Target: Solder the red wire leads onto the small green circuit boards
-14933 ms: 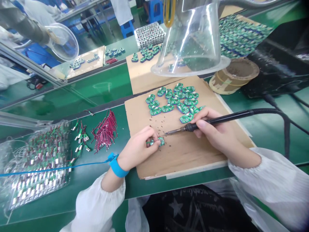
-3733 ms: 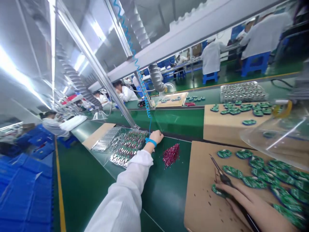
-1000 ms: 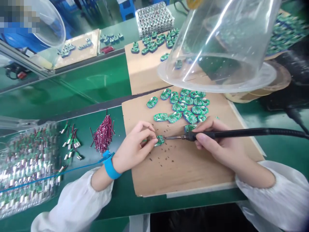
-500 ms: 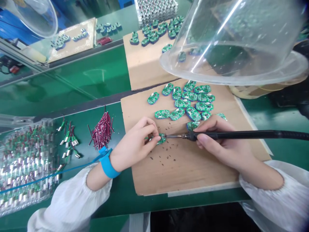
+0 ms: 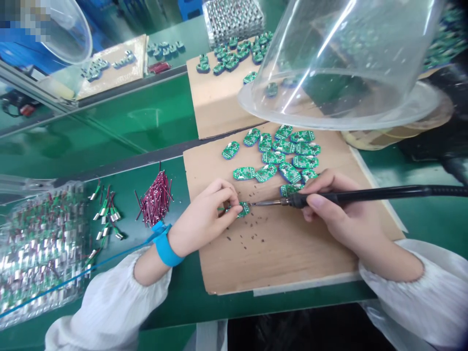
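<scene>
Left hand (image 5: 202, 220) is nearly closed, thumb and fingertips pinching one green board (image 5: 243, 209) just above the cardboard (image 5: 278, 256). Right hand (image 5: 341, 209) is curled in a pen grip around the soldering iron (image 5: 329, 197). Iron tip sits just beside the pinched board, on its right edge. Can't tell if they touch; the fingers crowd that spot.

Everything else by the cardboard:
- On it, beyond my hands: about 14 more boards (image 5: 243, 173), loose and flat, some touching. Exact count is hard at the right end, where my right hand overlaps them.
- On it, below the pinched board: a scatter of dark specks (image 5: 248, 239), too small to identify.
- Over its far edge: 1 clear dome (image 5: 340, 63), tilted, rim hanging above the far boards and partly in the way of the view there.
- Past its far edge: 1 more cardboard (image 5: 219, 105) with boards on it, too bunched to count.
- Left of it: 1 bundle of red wires (image 5: 156, 200), many pieces, and 1 clear bag (image 5: 40, 248) of wired boards.
- Between those two: roughly 8 loose wired parts (image 5: 106, 209).

1 blue strap (image 5: 164, 250) on my left wrist, its cord (image 5: 73, 275) running left across the bag.
</scene>
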Available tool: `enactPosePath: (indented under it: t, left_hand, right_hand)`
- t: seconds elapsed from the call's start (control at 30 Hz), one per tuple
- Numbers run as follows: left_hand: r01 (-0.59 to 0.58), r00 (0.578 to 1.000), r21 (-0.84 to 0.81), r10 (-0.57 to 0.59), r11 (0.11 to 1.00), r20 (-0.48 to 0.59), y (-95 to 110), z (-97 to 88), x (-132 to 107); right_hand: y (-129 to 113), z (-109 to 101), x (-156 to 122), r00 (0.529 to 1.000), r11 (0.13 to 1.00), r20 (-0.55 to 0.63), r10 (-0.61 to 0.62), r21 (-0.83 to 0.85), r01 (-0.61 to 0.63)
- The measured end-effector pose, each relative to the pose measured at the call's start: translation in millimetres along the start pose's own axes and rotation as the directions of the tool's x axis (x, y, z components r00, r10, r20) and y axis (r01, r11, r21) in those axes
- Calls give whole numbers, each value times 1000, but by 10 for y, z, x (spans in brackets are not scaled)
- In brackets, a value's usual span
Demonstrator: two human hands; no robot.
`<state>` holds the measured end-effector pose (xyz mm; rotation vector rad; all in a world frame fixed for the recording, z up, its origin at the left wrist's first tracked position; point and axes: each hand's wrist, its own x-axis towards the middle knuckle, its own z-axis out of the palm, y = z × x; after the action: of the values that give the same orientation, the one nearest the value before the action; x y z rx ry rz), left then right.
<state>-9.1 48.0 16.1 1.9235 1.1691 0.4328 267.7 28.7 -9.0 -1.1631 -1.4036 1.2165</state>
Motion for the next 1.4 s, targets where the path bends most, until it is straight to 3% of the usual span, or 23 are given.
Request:
enactPosePath:
  t: [0.33, 0.67, 1.4]
  left_hand:
    - [-50, 999, -40, 50, 998, 18, -76, -103, -42]
    - [29, 999, -11, -28, 1000, 45, 39, -48, -20]
    - [56, 998, -14, -56, 998, 13, 85, -1, -2]
  right_hand:
    - [20, -15, -5, 1000, 998, -15, -1, 57, 2]
    - [-9, -22, -7, 995, 984, 95, -42, -166, 58]
    - [-14, 2, -3, 987, 956, 133, -94, -264, 126]
